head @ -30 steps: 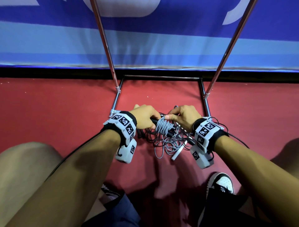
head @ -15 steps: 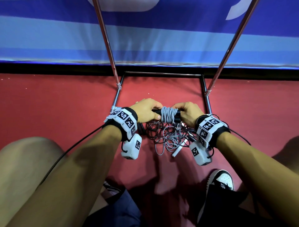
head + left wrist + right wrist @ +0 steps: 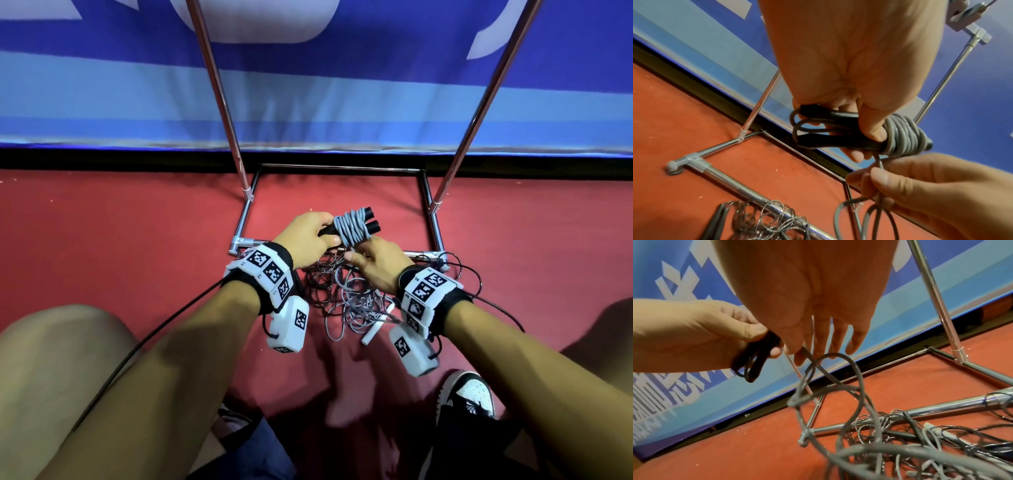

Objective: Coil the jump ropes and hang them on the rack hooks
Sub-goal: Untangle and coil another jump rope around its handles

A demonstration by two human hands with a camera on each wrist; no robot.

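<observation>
Grey cord (image 3: pixel 352 229) is springy and will likely uncoil; left hand (image 3: pixel 306 240) grips the handles (image 3: pixel 830 142), right hand (image 3: pixel 375 267) pinches the loose tail.

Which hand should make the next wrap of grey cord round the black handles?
Right. The right hand already pinches the loose grey cord just below the wound coil. The left hand grips the black handles, so it serves as anchor.
</observation>
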